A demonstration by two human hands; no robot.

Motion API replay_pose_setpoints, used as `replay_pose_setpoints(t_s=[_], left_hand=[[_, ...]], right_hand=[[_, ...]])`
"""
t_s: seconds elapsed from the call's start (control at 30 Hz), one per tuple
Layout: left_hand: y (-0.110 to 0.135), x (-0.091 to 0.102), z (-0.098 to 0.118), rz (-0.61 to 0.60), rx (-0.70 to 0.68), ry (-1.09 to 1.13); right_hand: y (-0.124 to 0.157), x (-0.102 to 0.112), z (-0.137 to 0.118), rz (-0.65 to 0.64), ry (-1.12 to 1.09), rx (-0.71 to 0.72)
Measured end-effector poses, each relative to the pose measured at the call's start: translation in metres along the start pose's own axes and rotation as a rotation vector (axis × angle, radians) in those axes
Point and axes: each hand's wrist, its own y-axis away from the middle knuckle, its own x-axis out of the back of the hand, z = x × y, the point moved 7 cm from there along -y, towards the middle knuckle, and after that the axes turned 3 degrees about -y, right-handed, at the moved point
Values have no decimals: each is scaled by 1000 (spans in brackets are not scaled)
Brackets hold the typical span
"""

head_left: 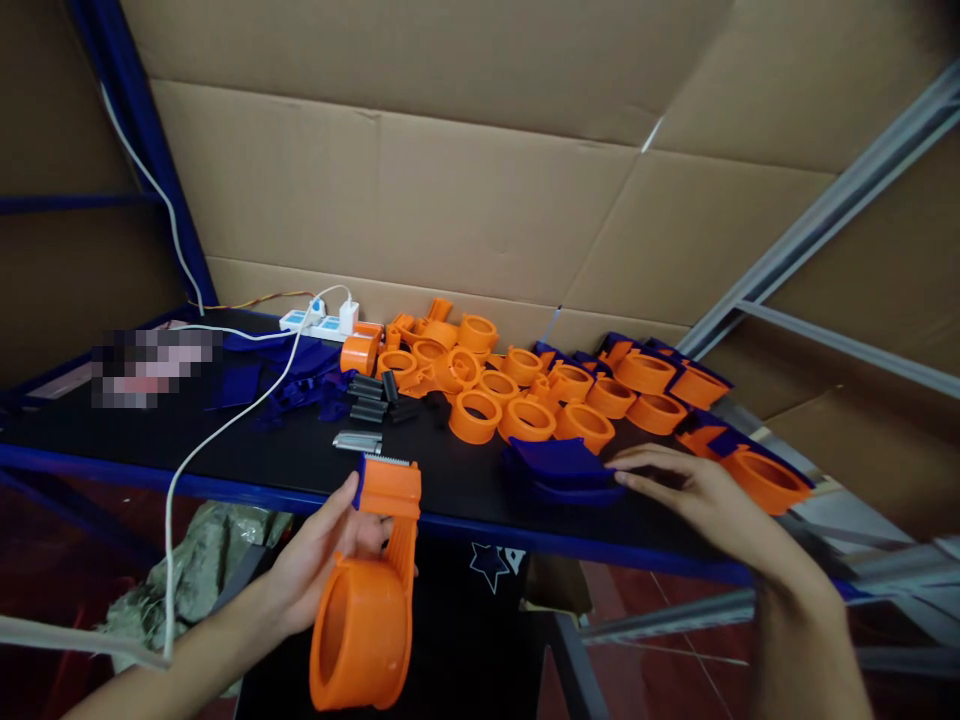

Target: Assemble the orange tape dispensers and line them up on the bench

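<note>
In the head view, my left hand (315, 570) is wrapped round an orange tape dispenser (367, 620) in front of the shelf edge. The dispenser's ring hangs down, and a serrated metal blade (386, 461) with a blue piece beside it tops the upper end. Farther right, my right hand (697, 490) has its fingertips on the right edge of a small stack of blue plastic plates (562, 465). Its thumb and forefinger pinch at that edge; whether they have one plate or more I cannot tell.
Many orange dispenser bodies (499, 385) crowd the black shelf (442, 470). Blue plastic parts (300, 380), black pieces (369, 410) and metal blades (358, 441) lie left of them. A white cable (225, 425) runs from the power strip (319, 325) over the front edge. Cardboard walls the back.
</note>
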Motion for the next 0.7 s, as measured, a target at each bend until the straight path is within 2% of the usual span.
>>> replay_pose_setpoints(t_s=[0.1, 0.2, 0.3, 0.4, 0.47, 0.57, 0.63, 0.7], left_hand=[[1, 1, 0, -1, 16, -7], [1, -1, 1, 21, -6, 6], [0, -1, 5, 77, -104, -24], [1, 3, 13, 126, -243, -70], [1, 3, 17, 143, -313, -95], [3, 1, 21, 159, -361, -132], [5, 0, 24, 184, -385, -155], [8, 2, 26, 231, -413, -181]], right_hand=[[-3, 5, -2, 80, -68, 4], [-4, 17, -10, 247, -236, -12], [-3, 26, -35, 444, -499, 28], [-5, 18, -72, 494, -787, 104], [-8, 1, -102, 387, -907, 139], [-9, -39, -150, 43, -1013, 165], [-6, -65, -179, -162, -987, 180], [-6, -80, -200, -227, -838, 221]])
